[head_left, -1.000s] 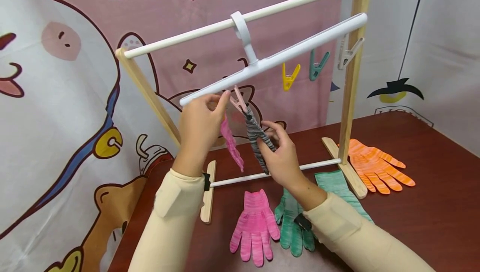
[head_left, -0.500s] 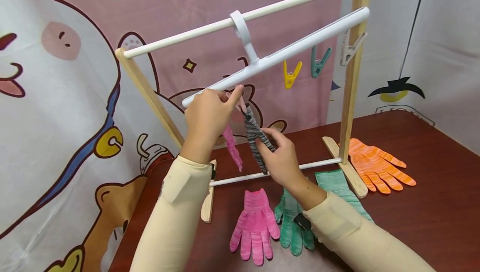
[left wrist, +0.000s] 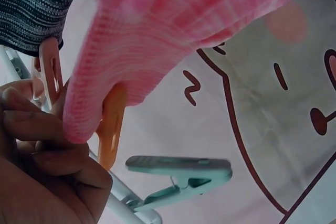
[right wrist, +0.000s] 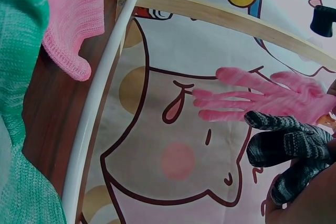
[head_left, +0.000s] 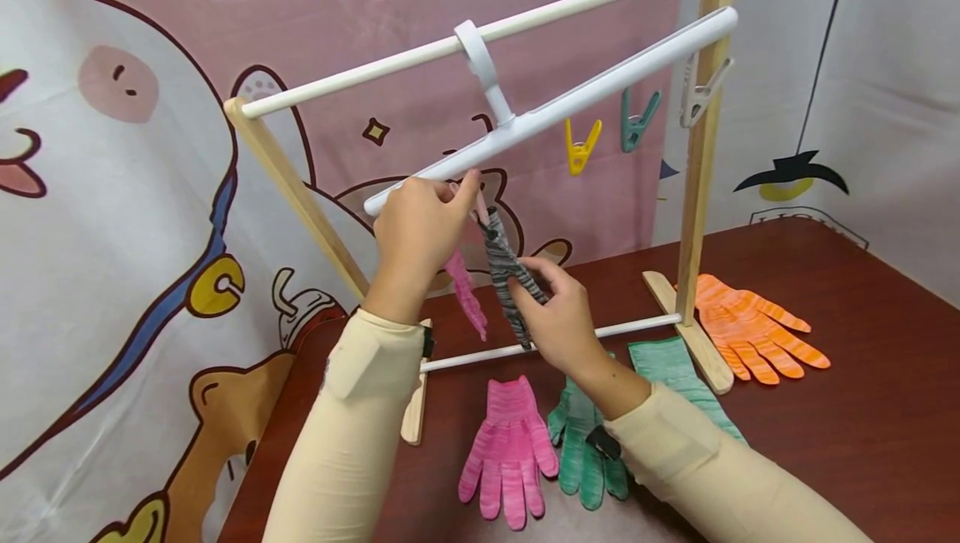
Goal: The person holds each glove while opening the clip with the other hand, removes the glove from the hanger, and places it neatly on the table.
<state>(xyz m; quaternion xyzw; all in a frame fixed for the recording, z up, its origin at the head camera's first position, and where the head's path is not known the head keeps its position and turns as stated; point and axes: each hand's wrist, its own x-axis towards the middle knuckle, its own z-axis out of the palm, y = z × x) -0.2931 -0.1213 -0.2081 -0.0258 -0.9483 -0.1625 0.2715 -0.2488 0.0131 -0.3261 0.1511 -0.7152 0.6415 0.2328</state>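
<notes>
In the head view my left hand (head_left: pixel 420 231) pinches a pink clothespin (head_left: pixel 481 205) just under the white hanger's (head_left: pixel 517 131) lowered left end. That clothespin grips the cuff of a black-and-grey knit glove (head_left: pixel 501 264), seen also in the left wrist view. My right hand (head_left: pixel 562 314) holds the glove's lower part between thumb and fingers; its fingers show as dark-tipped in the right wrist view (right wrist: pixel 286 142). Beside it a pink glove (left wrist: pixel 142 30) hangs from an orange clothespin (left wrist: pixel 111 129), partly behind my left hand in the head view.
Yellow (head_left: pixel 580 151), teal (head_left: pixel 637 122) and white (head_left: pixel 701 97) clothespins hang along the hanger's right half. A wooden rack (head_left: pixel 705 160) carries the hanger. On the table lie pink (head_left: pixel 512 447), green (head_left: pixel 588 464) and orange (head_left: pixel 750 331) gloves.
My left hand has shifted right onto the pink clothespin. The hanger's right end has risen slightly. My right hand stays on the grey glove.
</notes>
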